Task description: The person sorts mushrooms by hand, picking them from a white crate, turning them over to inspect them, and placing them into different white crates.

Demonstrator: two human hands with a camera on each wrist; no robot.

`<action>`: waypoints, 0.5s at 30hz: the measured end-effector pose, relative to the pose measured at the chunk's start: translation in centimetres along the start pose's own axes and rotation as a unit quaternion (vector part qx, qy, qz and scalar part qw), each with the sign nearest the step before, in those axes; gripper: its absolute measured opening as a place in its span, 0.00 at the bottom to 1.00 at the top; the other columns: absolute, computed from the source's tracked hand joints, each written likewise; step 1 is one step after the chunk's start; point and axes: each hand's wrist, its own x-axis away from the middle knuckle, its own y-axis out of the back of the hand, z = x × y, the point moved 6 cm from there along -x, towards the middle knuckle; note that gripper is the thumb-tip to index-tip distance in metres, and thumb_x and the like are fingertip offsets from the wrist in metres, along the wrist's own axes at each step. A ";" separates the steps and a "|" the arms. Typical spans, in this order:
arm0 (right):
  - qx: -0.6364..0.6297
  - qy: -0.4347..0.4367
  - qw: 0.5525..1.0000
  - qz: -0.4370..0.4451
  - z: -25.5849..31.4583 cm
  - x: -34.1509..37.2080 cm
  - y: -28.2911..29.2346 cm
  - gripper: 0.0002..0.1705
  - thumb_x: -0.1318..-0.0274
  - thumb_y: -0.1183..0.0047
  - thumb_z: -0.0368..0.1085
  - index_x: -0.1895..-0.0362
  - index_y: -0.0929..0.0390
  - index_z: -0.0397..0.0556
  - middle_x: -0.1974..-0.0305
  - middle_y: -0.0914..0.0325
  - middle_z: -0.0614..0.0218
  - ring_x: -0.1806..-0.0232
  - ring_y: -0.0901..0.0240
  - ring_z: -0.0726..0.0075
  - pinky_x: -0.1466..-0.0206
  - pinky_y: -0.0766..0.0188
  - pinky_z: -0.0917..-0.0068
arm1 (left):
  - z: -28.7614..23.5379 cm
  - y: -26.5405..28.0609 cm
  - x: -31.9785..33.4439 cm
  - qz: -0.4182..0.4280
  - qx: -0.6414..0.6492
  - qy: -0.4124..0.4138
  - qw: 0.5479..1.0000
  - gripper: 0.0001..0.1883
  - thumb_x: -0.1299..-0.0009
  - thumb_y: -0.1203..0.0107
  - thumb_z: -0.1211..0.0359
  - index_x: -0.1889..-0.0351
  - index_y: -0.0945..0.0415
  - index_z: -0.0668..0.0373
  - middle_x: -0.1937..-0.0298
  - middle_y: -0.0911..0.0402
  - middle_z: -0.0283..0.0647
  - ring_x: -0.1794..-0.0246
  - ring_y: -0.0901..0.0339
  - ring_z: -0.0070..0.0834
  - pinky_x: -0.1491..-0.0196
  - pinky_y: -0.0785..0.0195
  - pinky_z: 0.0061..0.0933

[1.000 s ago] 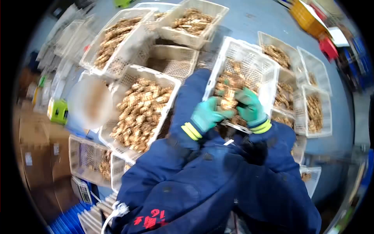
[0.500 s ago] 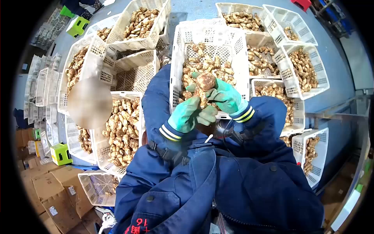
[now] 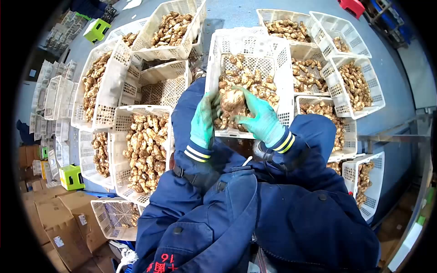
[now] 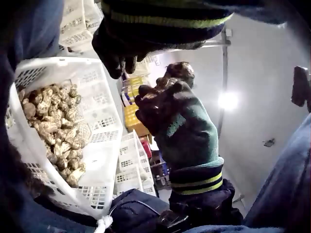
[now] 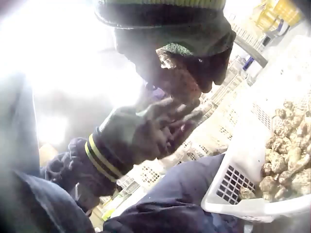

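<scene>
A big brown mushroom (image 3: 233,101) with a round cap is above the near end of a white crate (image 3: 248,43). My right hand (image 3: 261,119), in a green glove, grips it from the right. Left of it, my gloved left hand (image 3: 203,120) is upright with its fingers extended alongside the mushroom. The left wrist view shows the left hand (image 4: 119,53) apart from the mushroom (image 4: 181,73), which sticks up from the right hand's curled fingers. Smaller mushrooms (image 3: 255,84) lie loose in the crate beneath both hands.
Several white crates of mushrooms stand to the left and right, among them a full crate (image 3: 119,157) by the left knee. A crate (image 3: 159,91) at the left shows a bare base. Cardboard boxes (image 3: 59,218), a green stool (image 3: 71,178) and a metal rail (image 3: 396,138) flank the person.
The head view swung, then steadied. My left hand has come off the mushroom's stem and turned upright beside it. My right hand still holds the mushroom, now tilted differently and slightly lower.
</scene>
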 end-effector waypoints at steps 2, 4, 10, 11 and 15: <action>0.021 0.105 0.993 -0.043 1.4 0.2 -0.6 0.43 0.59 0.33 0.41 0.36 0.37 0.47 0.75 0.27 0.52 0.69 0.25 0.50 0.64 0.31 0.60 | -1.6 -0.7 -0.1 0.061 0.014 -0.088 0.994 0.31 0.25 0.60 0.47 0.37 0.35 0.64 0.43 0.27 0.40 0.44 0.30 0.26 0.39 0.39 0.27; 0.113 0.077 0.990 -0.019 1.5 0.7 -1.3 0.42 0.58 0.34 0.41 0.37 0.37 0.47 0.75 0.27 0.52 0.69 0.26 0.46 0.64 0.31 0.60 | -2.0 -1.5 0.3 0.038 -0.015 -0.073 0.996 0.28 0.25 0.56 0.50 0.41 0.31 0.65 0.46 0.24 0.39 0.44 0.30 0.25 0.37 0.41 0.26; -0.331 -0.119 0.926 0.139 1.3 1.8 -2.7 0.37 0.44 0.42 0.41 0.34 0.40 0.40 0.51 0.25 0.65 0.51 0.32 0.78 0.46 0.34 0.79 | -1.2 0.3 1.0 0.067 -0.127 -0.177 0.974 0.22 0.27 0.51 0.61 0.41 0.33 0.65 0.52 0.21 0.41 0.55 0.23 0.28 0.51 0.28 0.27; -0.359 -0.110 0.917 0.136 -0.5 1.9 -2.8 0.34 0.42 0.44 0.42 0.35 0.38 0.39 0.52 0.25 0.65 0.51 0.31 0.77 0.47 0.33 0.80 | -1.4 0.5 1.1 0.087 -0.197 -0.233 0.948 0.22 0.28 0.50 0.65 0.38 0.36 0.64 0.52 0.22 0.43 0.56 0.21 0.31 0.53 0.26 0.28; -0.268 -0.096 0.952 0.116 -3.0 1.7 -2.1 0.29 0.39 0.48 0.43 0.39 0.34 0.38 0.52 0.24 0.64 0.50 0.29 0.74 0.51 0.28 0.76 | 1.2 1.1 0.9 0.060 -0.353 -0.278 0.891 0.25 0.31 0.49 0.74 0.35 0.40 0.64 0.49 0.22 0.47 0.55 0.21 0.35 0.52 0.26 0.30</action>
